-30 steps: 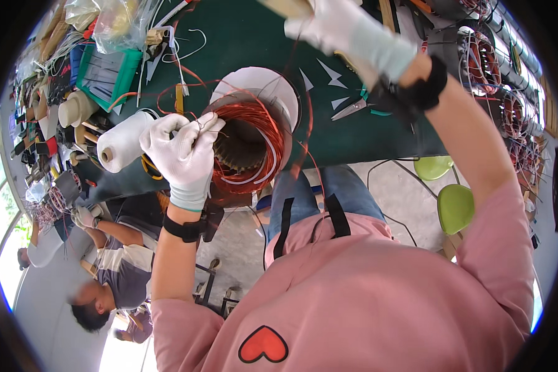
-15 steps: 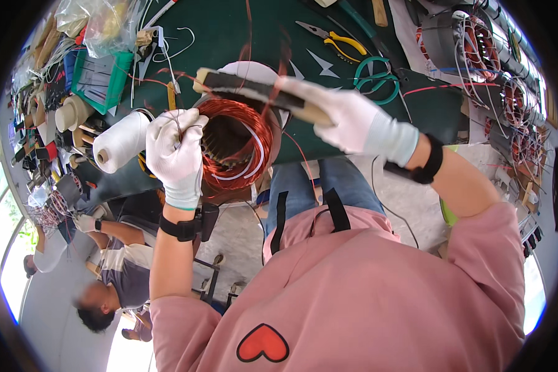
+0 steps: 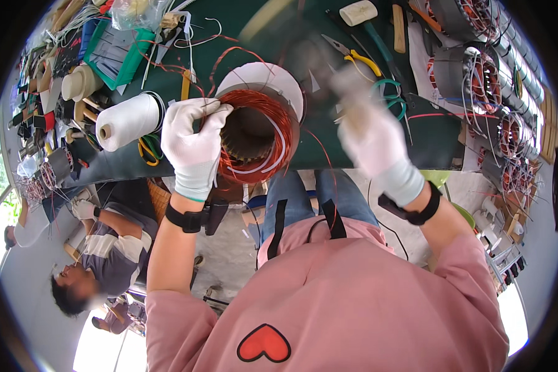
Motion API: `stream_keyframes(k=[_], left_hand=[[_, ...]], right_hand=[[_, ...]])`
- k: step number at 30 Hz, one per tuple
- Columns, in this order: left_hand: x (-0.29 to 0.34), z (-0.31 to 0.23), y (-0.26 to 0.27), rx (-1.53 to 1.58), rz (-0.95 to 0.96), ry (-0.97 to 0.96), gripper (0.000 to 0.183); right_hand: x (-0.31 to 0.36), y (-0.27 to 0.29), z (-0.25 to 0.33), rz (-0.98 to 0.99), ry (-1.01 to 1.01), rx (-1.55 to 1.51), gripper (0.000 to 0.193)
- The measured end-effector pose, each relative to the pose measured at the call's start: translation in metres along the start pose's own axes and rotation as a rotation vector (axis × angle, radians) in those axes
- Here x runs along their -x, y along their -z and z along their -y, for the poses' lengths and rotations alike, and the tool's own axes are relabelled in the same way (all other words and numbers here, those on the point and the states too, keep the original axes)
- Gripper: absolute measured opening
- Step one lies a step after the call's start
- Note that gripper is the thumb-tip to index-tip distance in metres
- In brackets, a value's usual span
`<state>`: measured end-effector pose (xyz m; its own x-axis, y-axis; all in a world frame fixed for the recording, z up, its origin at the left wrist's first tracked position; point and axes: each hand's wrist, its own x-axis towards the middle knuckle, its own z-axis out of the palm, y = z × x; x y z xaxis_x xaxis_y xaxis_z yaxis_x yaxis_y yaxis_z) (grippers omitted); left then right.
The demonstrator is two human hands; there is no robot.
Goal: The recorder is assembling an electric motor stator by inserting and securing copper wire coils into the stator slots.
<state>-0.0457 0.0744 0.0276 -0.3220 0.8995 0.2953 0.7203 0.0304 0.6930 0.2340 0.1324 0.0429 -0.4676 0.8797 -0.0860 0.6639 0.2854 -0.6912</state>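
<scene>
A motor stator [image 3: 296, 133] with reddish copper windings [image 3: 270, 108] round its toothed bore stands at the table's front edge. White sleeving lies along the coil, and a white disc [image 3: 260, 74] sits behind it. My left hand [image 3: 195, 136], in a white glove, is closed at the coil's left rim, pinching thin copper wire [image 3: 214, 77]; the fingertips hide the exact grip. To the right of the stator, my gloved right hand [image 3: 375, 133] is smeared by motion. It grips a wooden bar [image 3: 268, 18] with a dark middle, blurred and slanting up and left above the table.
White thread spool [image 3: 127, 124] and green tray [image 3: 108, 65] lie left. Yellow-handled pliers [image 3: 356, 57], green scissors [image 3: 395, 99] and a white-headed mallet [image 3: 359, 13] lie at the right back. More wound stators [image 3: 471, 80] line the right side. A co-worker [image 3: 115, 248] sits at lower left.
My right hand has moved right, away from the coil, and the bar has swung from level across its top to an upward slant. The left hand keeps its pinch at the rim.
</scene>
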Motion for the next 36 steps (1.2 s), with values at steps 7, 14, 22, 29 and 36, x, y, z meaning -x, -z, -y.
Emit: stream_keyframes(k=[7, 14, 22, 29, 36], left_hand=[[0.003, -0.003, 0.009, 0.082, 0.005, 0.112, 0.016], [0.008, -0.010, 0.017, -0.037, 0.095, 0.009, 0.023], [0.028, -0.001, 0.019, -0.228, -0.063, -0.081, 0.026], [0.033, 0.005, 0.011, -0.289, -0.168, -0.085, 0.027], [0.033, -0.004, 0.011, -0.326, -0.144, -0.022, 0.023]], right_hand=[[-0.027, 0.004, -0.007, -0.093, 0.178, -0.236, 0.064], [-0.077, 0.024, -0.024, 0.279, 0.334, -0.253, 0.074], [-0.141, 0.042, 0.026, 0.624, 0.542, 0.391, 0.071], [-0.122, 0.021, 0.012, 0.549, 0.584, 0.358, 0.075], [-0.135, 0.023, 0.005, 0.251, 0.664, 0.291, 0.074]])
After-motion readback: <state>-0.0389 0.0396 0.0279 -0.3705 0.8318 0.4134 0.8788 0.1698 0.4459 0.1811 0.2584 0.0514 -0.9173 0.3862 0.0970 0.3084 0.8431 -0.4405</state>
